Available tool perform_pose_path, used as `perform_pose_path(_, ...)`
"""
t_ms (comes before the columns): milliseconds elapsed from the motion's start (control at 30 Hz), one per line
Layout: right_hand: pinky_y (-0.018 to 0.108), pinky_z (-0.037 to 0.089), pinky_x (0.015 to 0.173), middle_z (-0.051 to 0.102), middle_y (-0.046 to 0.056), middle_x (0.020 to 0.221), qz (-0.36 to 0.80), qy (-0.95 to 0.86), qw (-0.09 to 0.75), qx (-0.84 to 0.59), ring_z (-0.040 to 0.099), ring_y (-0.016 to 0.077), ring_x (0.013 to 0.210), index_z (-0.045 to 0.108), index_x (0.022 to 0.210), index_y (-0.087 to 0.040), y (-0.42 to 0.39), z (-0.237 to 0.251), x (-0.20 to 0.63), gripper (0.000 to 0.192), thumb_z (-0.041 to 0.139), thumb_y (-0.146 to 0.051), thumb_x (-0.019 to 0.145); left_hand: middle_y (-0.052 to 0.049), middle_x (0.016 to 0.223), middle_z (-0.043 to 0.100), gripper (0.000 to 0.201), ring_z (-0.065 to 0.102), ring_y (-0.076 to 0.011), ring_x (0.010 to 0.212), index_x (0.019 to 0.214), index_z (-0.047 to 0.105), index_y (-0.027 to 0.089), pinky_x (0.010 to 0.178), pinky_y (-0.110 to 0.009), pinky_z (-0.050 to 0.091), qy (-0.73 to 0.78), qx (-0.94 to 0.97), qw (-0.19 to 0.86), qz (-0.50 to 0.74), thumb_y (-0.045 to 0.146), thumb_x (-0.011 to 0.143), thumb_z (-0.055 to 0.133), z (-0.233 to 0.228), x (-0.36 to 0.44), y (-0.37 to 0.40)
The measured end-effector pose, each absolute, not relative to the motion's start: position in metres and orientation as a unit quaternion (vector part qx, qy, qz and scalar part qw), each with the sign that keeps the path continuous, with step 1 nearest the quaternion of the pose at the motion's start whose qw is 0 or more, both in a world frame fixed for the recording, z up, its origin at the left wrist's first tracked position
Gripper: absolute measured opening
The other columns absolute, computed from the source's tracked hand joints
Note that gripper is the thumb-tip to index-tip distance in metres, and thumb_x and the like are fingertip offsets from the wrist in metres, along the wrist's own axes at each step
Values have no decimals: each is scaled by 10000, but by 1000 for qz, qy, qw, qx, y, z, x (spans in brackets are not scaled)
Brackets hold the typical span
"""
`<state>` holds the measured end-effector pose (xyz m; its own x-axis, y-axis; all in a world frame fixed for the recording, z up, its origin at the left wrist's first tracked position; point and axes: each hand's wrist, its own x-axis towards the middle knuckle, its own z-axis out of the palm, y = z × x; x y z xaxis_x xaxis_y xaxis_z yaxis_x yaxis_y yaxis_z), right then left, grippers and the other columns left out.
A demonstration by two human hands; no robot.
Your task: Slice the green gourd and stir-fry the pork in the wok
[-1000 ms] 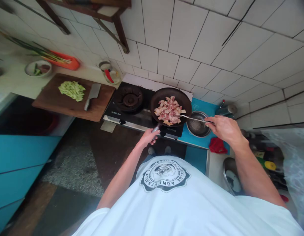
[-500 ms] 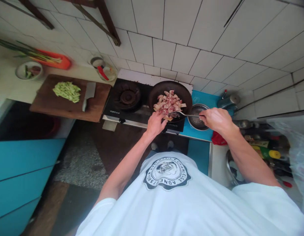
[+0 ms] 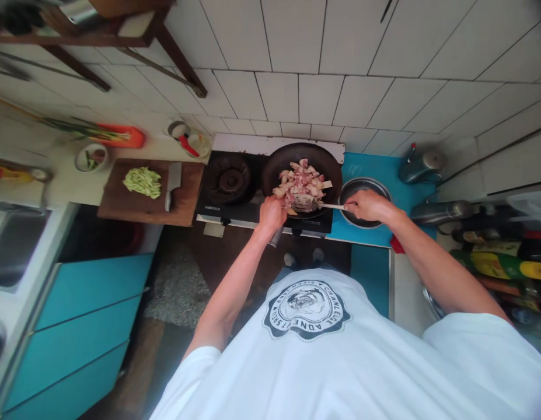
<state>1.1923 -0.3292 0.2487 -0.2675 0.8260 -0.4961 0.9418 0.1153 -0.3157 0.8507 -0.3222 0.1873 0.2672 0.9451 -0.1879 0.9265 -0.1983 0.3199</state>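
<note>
A home kitchen — white tiled walls behind a two-burner gas stove (image 3: pixel 270 184) carrying a dark pan (image 3: pixel 302 169) of chopped meat. Left of the stove, a wooden cutting board (image 3: pixel 150 192) with sliced greens and a cleaver sits at the counter's (image 3: pixel 69 189) front edge — teal cabinets (image 3: pixel 86 315) below, bottles crowd the right side.

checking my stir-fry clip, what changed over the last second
The left hand slid up the handle toward the rim of the pan. The right hand pushed the spatula in under the meat pieces. Pan, stove, cutting board and cleaver stayed put.
</note>
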Motion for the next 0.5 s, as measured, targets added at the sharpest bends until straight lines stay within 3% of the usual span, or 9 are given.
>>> perform_pose_path(167,242,397,510,724,31,658,-452,630,51,629,567,128,487,818,950,-191,-327,224,1194,310,634,-439,977,-176,1168,692,324,602,-351,1181,1106,835,173,956,-423,513,631,761,151,-6,124,931,567,187,855,-330)
perform_pose_path(333,224,331,421,661,13,610,-541,568,20,620,452,89,413,771,918,-175,-333,212,1198,336,666,-490,963,-202,1188,661,340,561,-366,1204,1080,830,156,944,-443,487,655,746,114,-39,111,946,520,192,861,-336)
perform_pose_path(500,221,303,374,646,-11,612,-601,534,-2,594,421,85,383,760,1034,-183,-338,197,1211,377,694,-542,937,-198,1189,659,320,560,-356,1192,1069,821,155,922,-430,479,665,738,104,-52,123,954,524,196,865,-341)
